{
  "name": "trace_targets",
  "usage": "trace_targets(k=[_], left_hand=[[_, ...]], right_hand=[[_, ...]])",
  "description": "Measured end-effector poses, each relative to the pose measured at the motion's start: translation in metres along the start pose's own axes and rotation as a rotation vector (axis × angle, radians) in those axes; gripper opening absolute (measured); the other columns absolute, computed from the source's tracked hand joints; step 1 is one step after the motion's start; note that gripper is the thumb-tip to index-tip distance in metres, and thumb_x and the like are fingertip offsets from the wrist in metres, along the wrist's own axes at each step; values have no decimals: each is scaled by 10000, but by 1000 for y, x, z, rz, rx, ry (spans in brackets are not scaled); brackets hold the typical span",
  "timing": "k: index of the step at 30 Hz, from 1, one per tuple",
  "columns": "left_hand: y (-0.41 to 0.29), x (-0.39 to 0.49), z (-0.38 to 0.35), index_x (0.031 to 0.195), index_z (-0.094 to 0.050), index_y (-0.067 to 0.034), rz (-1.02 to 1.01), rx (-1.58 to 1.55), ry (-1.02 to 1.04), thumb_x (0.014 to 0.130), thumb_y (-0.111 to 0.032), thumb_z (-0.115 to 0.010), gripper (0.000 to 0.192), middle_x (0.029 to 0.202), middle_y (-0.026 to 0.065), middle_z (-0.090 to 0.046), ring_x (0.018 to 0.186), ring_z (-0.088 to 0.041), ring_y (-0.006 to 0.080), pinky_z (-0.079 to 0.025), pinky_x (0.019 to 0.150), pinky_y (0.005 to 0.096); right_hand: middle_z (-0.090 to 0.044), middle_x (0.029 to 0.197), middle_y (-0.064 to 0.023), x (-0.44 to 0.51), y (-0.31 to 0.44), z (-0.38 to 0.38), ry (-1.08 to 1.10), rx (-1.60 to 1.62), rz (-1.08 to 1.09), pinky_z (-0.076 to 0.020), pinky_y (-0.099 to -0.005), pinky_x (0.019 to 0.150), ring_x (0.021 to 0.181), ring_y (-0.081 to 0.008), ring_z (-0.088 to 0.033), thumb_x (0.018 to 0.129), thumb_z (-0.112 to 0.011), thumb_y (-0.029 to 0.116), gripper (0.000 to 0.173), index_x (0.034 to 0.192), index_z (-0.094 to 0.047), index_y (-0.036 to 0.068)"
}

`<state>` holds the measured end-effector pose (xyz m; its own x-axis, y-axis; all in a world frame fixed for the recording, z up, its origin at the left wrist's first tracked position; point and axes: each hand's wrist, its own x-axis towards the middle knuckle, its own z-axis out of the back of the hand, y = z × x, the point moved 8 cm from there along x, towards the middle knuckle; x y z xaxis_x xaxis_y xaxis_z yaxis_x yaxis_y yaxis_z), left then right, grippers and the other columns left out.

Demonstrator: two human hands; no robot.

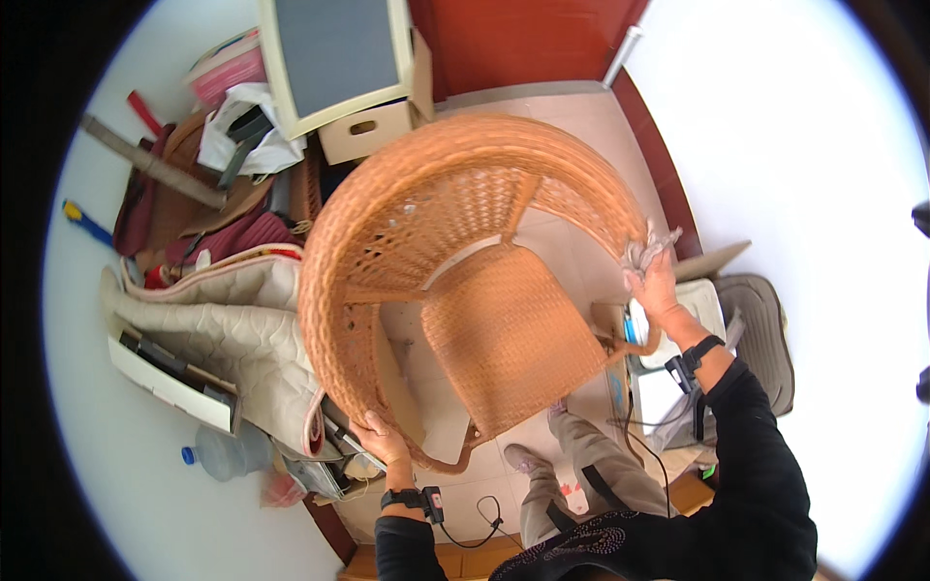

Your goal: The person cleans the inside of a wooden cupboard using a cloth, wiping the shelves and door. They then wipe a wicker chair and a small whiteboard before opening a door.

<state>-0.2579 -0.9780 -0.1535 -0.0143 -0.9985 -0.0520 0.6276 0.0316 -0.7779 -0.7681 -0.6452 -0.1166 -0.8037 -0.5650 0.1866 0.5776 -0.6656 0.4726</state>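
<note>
A woven rattan armchair with a curved back faces me, its flat woven seat in the middle of the view. My left hand grips the front end of the armrest on the left. On the other side, my right hand holds a crumpled greyish cloth against the armrest rim. Part of the cloth sticks up above the fingers. Below the seat's front edge are my legs and shoes. The chair's legs are mostly hidden under it.
Left of the chair are a quilted beige pad, a large plastic water bottle and a wooden stick. A framed dark panel and cardboard box stand behind. At right lie a dark mat and cables.
</note>
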Motion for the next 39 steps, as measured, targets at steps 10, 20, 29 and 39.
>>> trace_targets(k=[10, 20, 29, 39], left_hand=[[-10, -5, 5, 1268, -402, -36, 41, 13, -41, 869, -451, -502, 585, 997, 259, -600, 908, -591, 398, -464, 771, 428], [-12, -4, 5, 1264, -405, -18, 45, -7, -40, 860, -419, -528, 582, 974, 255, -612, 895, -598, 419, -476, 760, 423], [-16, -5, 6, 1240, -423, -22, 13, -25, -25, 877, -453, -505, 570, 983, 227, -608, 886, -600, 350, -467, 769, 399], [-7, -4, 4, 1237, -425, -21, 71, 42, -8, 870, -475, -493, 588, 960, 254, -611, 870, -603, 402, -475, 736, 432]], right_hand=[[-579, 906, -215, 227, 268, -53, -228, -213, 426, -456, -412, 752, 844, -321, -564, 868, -455, 503, 557, 889, -595, -36], [-630, 824, -73, -77, 557, -201, 702, -100, 1486, -387, -377, 890, 881, -212, -562, 608, -624, 316, 168, 646, -682, 163], [-537, 842, -107, 187, 392, -112, -173, -293, 840, -421, -371, 693, 797, -206, -512, 845, -453, 543, 575, 1077, -531, 23], [-507, 1142, -173, 34, 117, -31, 421, -742, 1148, -289, -497, 1031, 1154, -334, -427, 699, -546, 147, 392, 1047, -598, -25]])
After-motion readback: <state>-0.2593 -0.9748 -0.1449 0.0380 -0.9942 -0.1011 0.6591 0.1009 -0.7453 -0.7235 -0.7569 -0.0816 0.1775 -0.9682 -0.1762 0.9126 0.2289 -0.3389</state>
